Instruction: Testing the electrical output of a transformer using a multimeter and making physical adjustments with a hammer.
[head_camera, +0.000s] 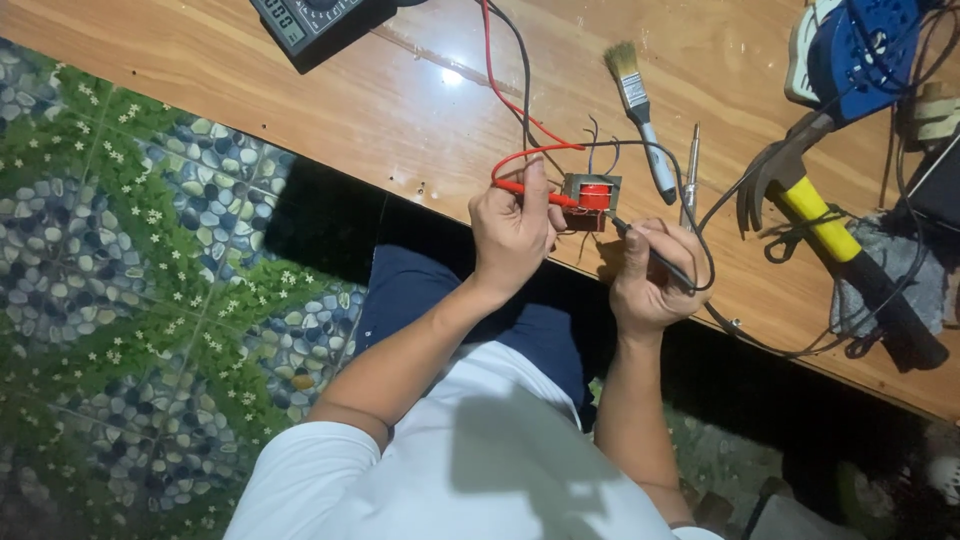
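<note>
Between the two hands, at the near edge of the wooden counter (420, 110), sits a small transformer (591, 197) with a red winding. The left hand (512, 232) is closed around a red probe (535, 192), whose tip touches the left side of the transformer. The right hand (652, 272) is closed around a black probe (640, 245), and its tip meets the lower right side of the same part. Both probes seem already placed, so the measuring looks under way; whether a reading is taken I cannot tell, because the multimeter (315, 22) is cut by the top edge. Both forearms come up from the body, wrists bent slightly inward. Just beyond the right hand lie a paintbrush (638, 100), a screwdriver (690, 175) and a yellow-handled hammer (820, 215).
</note>
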